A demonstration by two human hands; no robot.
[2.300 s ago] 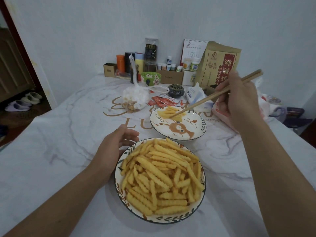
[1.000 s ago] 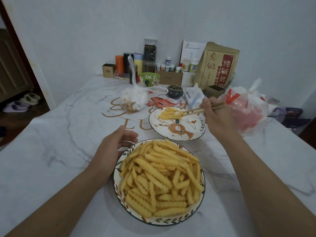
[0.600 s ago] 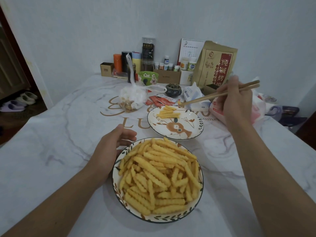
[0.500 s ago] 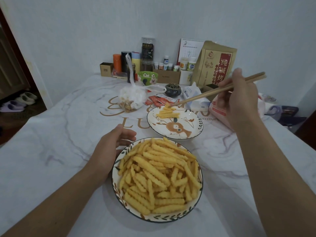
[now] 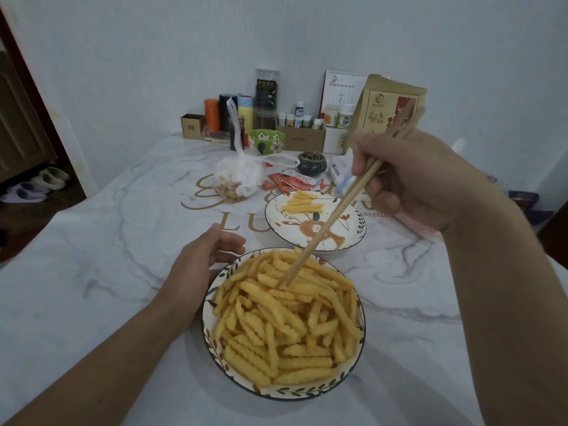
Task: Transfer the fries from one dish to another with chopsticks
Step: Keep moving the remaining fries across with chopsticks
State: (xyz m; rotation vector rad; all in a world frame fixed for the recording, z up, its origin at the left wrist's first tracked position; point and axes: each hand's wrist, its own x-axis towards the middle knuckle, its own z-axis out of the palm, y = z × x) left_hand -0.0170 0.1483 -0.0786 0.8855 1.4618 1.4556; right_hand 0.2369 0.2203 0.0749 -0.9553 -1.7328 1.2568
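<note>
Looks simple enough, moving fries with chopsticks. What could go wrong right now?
The near bowl is heaped, so the chopsticks digging into the fries could flick some over the rim onto the table. A ridged fry may slip during the carry to the far plate. The left hand only rests beside the bowl, so a push might shift it.

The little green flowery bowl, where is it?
In the head view, the small green bowl with painted flowers stands at the table's far end, left of the brown cardboard box and behind the knotted white plastic bag.
</note>
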